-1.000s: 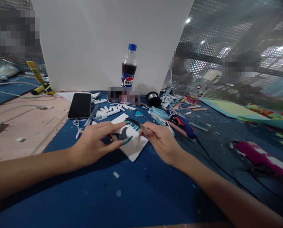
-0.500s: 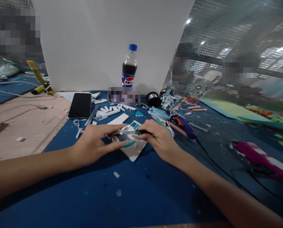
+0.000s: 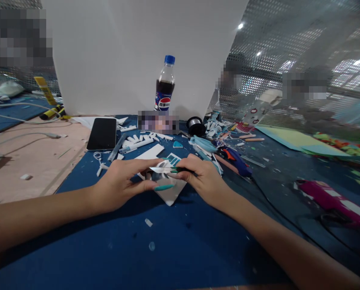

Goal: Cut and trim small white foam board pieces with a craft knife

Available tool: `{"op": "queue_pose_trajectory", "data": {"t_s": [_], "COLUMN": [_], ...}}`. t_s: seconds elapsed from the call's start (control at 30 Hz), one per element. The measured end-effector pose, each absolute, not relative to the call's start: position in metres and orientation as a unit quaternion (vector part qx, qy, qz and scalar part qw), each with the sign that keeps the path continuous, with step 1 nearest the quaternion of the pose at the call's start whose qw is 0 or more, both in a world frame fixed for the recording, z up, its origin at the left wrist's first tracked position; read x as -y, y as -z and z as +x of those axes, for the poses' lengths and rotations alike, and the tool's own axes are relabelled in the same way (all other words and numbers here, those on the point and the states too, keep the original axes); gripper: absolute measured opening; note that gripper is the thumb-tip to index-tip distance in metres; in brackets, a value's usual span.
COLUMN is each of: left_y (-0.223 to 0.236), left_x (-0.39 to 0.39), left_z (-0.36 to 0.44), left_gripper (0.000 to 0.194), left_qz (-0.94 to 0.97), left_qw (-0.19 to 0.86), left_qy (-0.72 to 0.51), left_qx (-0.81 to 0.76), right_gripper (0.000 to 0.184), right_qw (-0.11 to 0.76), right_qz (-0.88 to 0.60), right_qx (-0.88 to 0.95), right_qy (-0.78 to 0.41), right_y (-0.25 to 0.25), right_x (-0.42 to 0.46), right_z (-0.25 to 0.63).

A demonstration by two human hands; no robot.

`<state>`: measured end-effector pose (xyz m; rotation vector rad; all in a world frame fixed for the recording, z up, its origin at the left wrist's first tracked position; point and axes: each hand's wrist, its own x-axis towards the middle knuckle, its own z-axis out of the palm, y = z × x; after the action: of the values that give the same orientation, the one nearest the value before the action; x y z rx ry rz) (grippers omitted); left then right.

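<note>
My right hand is closed around the dark handle of a small knife. Its pale blade points left, across the gap between both hands. My left hand is closed, fingers and thumb pinching a small whitish piece beside the blade. Much of that piece is hidden by the fingers, so its shape is unclear. A long teal tip, apparently a nail, extends from the left thumb. Under the hands lies a white sheet with one corner toward me. Just behind is a white piece with a teal grid.
Beyond the hands lie white scraps, a black phone, a wire spool and a cola bottle. At right are a blue glue gun, its cord and a magenta tool. A white board stands behind.
The knife blade has shifted slightly left and down between the hands, and the left thumb has moved a little left. Both hands keep their hold.
</note>
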<state>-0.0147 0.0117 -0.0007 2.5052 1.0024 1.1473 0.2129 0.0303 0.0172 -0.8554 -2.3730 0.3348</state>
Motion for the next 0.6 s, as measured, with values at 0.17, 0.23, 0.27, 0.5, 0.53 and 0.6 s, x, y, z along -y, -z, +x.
{"op": "queue_pose_trajectory", "data": {"t_s": [0.17,0.23,0.27,0.5,0.53,0.6], "left_y": [-0.0010,-0.0014,-0.0016,-0.0022,-0.0023,-0.0026], "left_x": [-0.0112,-0.0113,-0.0114,-0.0112,-0.0110,-0.0104], "left_z": [-0.0130,-0.0132,-0.0135,-0.0157,-0.0157,-0.0154], "left_gripper": [0.040,0.038,0.038,0.035,0.034,0.033], "left_qz": [0.848,0.848,0.849,0.854,0.855,0.857], "left_qw": [0.096,0.093,0.092,0.094,0.095,0.098], "left_qy": [-0.409,-0.415,-0.414,-0.409,-0.406,-0.398], "left_qx": [-0.322,-0.316,-0.314,-0.307,-0.308,-0.312], "right_gripper": [0.025,0.026,0.026,0.030,0.031,0.033], "right_qw": [0.298,0.301,0.303,0.313,0.315,0.318], "right_qz": [-0.330,-0.331,-0.332,-0.329,-0.328,-0.329], "right_qx": [0.887,0.886,0.885,0.883,0.882,0.882], "right_qy": [-0.126,-0.124,-0.123,-0.121,-0.119,-0.115], "right_y": [-0.0181,-0.0180,-0.0179,-0.0170,-0.0169,-0.0170], "right_x": [-0.0289,-0.0289,-0.0289,-0.0290,-0.0292,-0.0297], "right_z": [0.2118,0.2113,0.2111,0.2125,0.2126,0.2123]}}
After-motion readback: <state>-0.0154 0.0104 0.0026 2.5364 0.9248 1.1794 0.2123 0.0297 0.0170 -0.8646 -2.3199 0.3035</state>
